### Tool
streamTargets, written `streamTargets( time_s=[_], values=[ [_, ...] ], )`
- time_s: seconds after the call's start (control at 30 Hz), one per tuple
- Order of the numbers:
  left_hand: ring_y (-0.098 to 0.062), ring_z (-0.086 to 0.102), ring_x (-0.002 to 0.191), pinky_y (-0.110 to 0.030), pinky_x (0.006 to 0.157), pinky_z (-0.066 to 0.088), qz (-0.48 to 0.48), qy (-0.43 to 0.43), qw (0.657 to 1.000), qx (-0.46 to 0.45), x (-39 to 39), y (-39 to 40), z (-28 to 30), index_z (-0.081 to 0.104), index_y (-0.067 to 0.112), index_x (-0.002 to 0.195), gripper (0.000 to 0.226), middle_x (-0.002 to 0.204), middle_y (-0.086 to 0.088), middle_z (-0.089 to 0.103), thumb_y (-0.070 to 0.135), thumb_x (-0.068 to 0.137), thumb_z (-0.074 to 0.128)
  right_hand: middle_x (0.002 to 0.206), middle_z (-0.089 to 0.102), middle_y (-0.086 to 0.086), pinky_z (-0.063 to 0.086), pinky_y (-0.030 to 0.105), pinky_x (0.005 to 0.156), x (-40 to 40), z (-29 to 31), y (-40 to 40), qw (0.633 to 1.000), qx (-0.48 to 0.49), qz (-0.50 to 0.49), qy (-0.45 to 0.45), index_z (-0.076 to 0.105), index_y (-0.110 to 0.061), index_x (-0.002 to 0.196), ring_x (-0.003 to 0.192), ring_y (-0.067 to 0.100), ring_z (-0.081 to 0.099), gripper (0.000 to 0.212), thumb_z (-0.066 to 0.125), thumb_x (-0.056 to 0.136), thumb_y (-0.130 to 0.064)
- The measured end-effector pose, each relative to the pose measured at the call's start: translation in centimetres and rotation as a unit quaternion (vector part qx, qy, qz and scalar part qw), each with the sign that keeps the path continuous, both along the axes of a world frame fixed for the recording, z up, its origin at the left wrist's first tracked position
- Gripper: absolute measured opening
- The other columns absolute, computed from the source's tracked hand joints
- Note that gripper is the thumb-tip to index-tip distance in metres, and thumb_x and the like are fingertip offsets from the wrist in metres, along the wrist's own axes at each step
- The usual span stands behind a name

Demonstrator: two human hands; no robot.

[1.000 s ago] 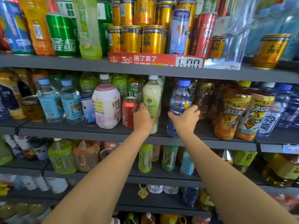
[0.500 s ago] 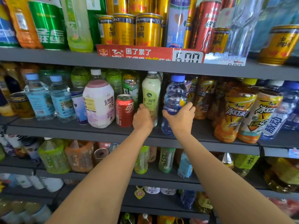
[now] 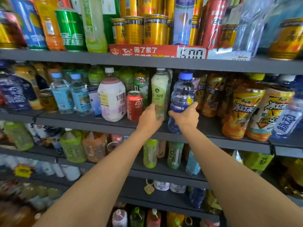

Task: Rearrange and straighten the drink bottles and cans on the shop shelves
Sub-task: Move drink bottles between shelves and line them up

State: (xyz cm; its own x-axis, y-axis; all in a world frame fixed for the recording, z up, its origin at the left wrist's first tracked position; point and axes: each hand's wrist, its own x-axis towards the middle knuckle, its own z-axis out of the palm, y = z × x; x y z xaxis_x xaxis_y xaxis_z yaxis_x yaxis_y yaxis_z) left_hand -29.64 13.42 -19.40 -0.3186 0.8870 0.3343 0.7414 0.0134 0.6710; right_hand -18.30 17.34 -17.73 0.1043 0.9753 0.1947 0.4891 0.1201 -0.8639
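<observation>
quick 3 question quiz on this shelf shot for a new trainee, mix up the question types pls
1. True or false: the right hand grips the clear bottle with the blue cap.
2. Multiple choice: what does the left hand hold? A) the red cola can B) the pale green bottle with a white cap C) a gold can
3. Fill in: the red cola can stands directly left of the ____ hand.

Key
1. True
2. B, the pale green bottle
3. left
</observation>
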Motion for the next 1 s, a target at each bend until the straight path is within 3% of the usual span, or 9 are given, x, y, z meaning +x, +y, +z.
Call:
streamTargets(
  time_s=[0.17,0.27,0.33,0.43,0.6,0.7,0.83,0.93,1.0],
  values=[
    [-0.018,0.055,0.108,-0.033,0.095,0.045,-0.091,-0.091,0.992,0.0,2.1,-3.5,2.8,0.041,0.019,0.134,0.048,0.129,-0.004,0.053,0.016,0.088,0.056,0.12,0.055,0.017,0.045,0.038,0.077,1.7,0.2,-3.6,1.0,0.007,0.023,0.003,0.035,-0.005,0.117,0.108,0.036,0.055,0.068,0.077,0.073,-0.035],
    [-0.01,0.052,0.098,-0.02,0.082,0.043,-0.128,-0.108,0.986,0.019,4.4,-5.4,4.1,0.043,0.019,0.133,0.046,0.125,-0.003,0.053,0.011,0.089,0.053,0.116,0.057,0.018,0.043,0.036,0.075,3.5,0.8,-6.1,0.999,0.031,0.013,0.01,0.036,-0.004,0.116,0.106,0.037,0.056,0.065,0.075,0.074,-0.035],
    [-0.008,0.051,0.094,-0.015,0.075,0.043,-0.149,-0.119,0.981,0.032,6.4,-6.7,4.7,0.043,0.019,0.132,0.044,0.117,0.0,0.054,0.011,0.09,0.052,0.117,0.056,0.02,0.047,0.041,0.082,5.1,1.4,-7.6,0.999,0.053,-0.008,0.009,0.036,-0.004,0.118,0.108,0.038,0.054,0.067,0.075,0.073,-0.035],
    [-0.01,0.054,0.092,-0.025,0.083,0.046,-0.177,-0.125,0.974,0.062,10.1,-7.7,5.8,0.043,0.02,0.131,0.044,0.106,0.003,0.056,0.013,0.089,0.055,0.123,0.051,0.021,0.044,0.045,0.091,8.6,2.6,-9.3,0.993,0.098,-0.066,-0.005,0.034,-0.005,0.127,0.115,0.039,0.046,0.075,0.075,0.071,-0.034],
    [-0.009,0.055,0.086,-0.018,0.078,0.041,-0.236,-0.104,0.964,0.06,17.7,-7.8,8.2,0.045,0.016,0.129,0.046,0.099,0.004,0.058,0.016,0.086,0.061,0.131,0.042,0.019,0.034,0.047,0.1,16.1,5.0,-10.4,0.972,0.124,-0.193,-0.057,0.029,-0.007,0.136,0.123,0.037,0.037,0.076,0.069,0.077,-0.035],
    [-0.013,0.058,0.095,-0.024,0.088,0.043,-0.258,-0.084,0.962,0.036,22.4,-6.6,8.4,0.044,0.017,0.131,0.048,0.108,-0.001,0.061,0.023,0.087,0.062,0.134,0.04,0.019,0.033,0.048,0.101,20.6,5.1,-9.6,0.968,0.104,-0.226,-0.024,0.029,-0.008,0.136,0.125,0.036,0.034,0.073,0.069,0.08,-0.03],
    [-0.017,0.057,0.104,-0.025,0.089,0.042,-0.252,-0.03,0.967,0.016,27.8,-4.2,7.5,0.043,0.017,0.134,0.045,0.122,-0.006,0.059,0.022,0.091,0.055,0.134,0.042,0.021,0.036,0.048,0.097,27.3,4.4,-7.6,0.974,0.082,-0.208,0.038,0.028,-0.004,0.135,0.124,0.038,0.036,0.086,0.077,0.072,-0.034],
    [-0.028,0.053,0.117,-0.038,0.098,0.043,-0.223,0.047,0.973,0.032,31.4,-1.5,7.0,0.043,0.015,0.136,0.046,0.127,-0.013,0.055,0.012,0.091,0.05,0.124,0.052,0.021,0.042,0.044,0.086,32.6,4.1,-5.0,0.983,0.06,-0.163,0.053,0.032,-0.003,0.126,0.115,0.038,0.048,0.081,0.081,0.069,-0.034],
    [-0.028,0.044,0.126,-0.036,0.104,0.037,-0.204,0.088,0.975,0.023,34.0,0.4,6.5,0.04,0.013,0.139,0.048,0.136,-0.014,0.048,0.008,0.092,0.047,0.12,0.054,0.021,0.044,0.043,0.079,35.7,4.2,-3.0,0.988,0.039,-0.14,0.047,0.034,-0.002,0.124,0.109,0.037,0.054,0.081,0.081,0.069,-0.036]
  ],
)
